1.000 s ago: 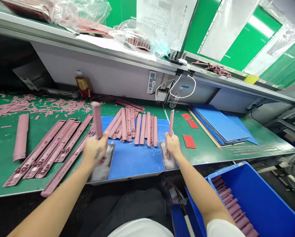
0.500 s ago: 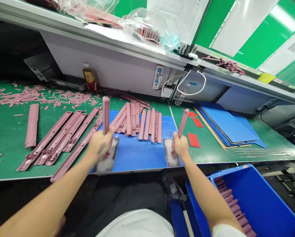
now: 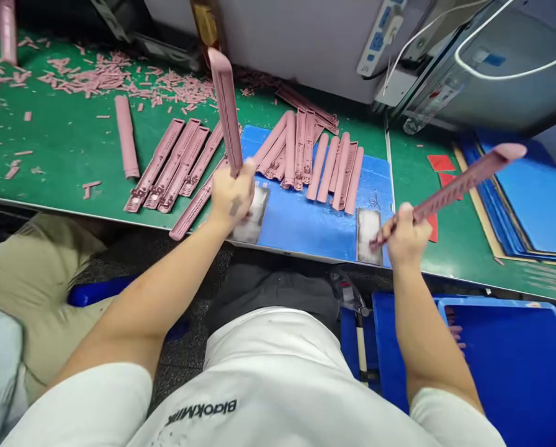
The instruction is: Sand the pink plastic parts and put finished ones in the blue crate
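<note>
My left hand (image 3: 231,195) is shut on a pink moulded rubber strip (image 3: 226,105), which stands nearly upright above a blue mat (image 3: 306,233). My right hand (image 3: 401,233) grips a second ribbed pink strip (image 3: 464,186), tilted up toward the right. Below each hand lies a worn metal plate (image 3: 252,214) (image 3: 368,239) on the mat. Several pink strips (image 3: 306,155) lie side by side on the mat, and several more (image 3: 170,164) rest on the green bench top (image 3: 64,149) to the left.
Pink scrap pieces (image 3: 120,81) are scattered at the back left of the bench. A blue crate (image 3: 506,372) stands at lower right, holding a few pink pieces. Blue sheets (image 3: 529,198) are stacked at right. Khaki cloth (image 3: 26,292) shows at lower left.
The view has tipped down toward my body and lap. My right hand has swung its strip from nearly upright to a rightward tilt. My left hand's strip stays nearly upright.
</note>
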`<state>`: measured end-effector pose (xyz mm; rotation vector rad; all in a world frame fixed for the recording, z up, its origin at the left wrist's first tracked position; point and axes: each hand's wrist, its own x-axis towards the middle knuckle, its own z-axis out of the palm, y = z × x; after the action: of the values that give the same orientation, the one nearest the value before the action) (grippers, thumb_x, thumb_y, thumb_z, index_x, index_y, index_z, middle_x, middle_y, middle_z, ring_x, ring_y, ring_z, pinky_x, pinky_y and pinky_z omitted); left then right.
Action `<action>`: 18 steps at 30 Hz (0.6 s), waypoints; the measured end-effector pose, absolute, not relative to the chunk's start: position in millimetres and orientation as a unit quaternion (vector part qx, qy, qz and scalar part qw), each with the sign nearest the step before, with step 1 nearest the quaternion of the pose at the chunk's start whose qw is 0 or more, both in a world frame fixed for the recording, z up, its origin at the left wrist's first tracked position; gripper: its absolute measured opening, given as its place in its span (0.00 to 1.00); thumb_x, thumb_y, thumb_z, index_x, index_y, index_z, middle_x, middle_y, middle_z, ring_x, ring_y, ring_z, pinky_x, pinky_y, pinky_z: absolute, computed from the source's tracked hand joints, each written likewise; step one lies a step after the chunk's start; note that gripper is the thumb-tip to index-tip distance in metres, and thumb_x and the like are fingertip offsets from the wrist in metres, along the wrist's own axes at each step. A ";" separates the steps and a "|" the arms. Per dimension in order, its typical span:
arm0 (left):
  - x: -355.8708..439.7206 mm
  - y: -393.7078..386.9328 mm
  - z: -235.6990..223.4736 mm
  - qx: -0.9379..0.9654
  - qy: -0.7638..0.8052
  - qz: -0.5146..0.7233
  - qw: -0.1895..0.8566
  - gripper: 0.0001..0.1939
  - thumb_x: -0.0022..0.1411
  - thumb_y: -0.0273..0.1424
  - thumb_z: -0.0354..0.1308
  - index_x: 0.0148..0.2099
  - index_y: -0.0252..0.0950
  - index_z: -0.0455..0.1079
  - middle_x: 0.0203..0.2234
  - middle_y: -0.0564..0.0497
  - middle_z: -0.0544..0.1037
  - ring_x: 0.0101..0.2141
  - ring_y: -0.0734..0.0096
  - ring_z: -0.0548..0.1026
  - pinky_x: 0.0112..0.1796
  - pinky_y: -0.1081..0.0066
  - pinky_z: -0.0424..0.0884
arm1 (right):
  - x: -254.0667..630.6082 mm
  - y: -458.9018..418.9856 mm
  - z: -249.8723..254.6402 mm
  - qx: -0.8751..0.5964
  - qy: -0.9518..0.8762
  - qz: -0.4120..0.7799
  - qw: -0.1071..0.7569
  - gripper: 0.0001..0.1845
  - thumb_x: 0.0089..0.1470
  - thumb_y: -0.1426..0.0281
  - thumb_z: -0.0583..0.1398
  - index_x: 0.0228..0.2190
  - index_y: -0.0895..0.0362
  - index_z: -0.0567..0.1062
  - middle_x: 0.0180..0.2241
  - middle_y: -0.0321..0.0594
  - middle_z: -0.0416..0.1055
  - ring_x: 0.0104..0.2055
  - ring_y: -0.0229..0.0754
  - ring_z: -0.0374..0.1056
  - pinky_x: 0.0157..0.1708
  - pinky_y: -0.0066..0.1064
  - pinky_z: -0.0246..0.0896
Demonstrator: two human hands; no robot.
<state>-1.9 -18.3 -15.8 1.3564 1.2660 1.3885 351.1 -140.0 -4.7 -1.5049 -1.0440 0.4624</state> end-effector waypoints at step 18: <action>-54.0 -117.2 12.0 0.409 0.508 0.473 0.592 0.33 0.61 0.58 0.71 0.58 0.43 0.72 0.20 0.58 0.74 0.11 0.72 0.62 0.15 0.71 0.56 | 349.6 -241.6 7.6 -0.698 -0.398 0.306 0.511 0.27 0.63 0.49 0.74 0.55 0.49 0.78 0.26 0.29 0.77 0.17 0.38 0.66 0.13 0.28 0.62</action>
<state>-54.0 -117.2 12.0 0.9507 1.1811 1.1011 349.6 -241.6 7.6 -1.6801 -0.9573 0.7360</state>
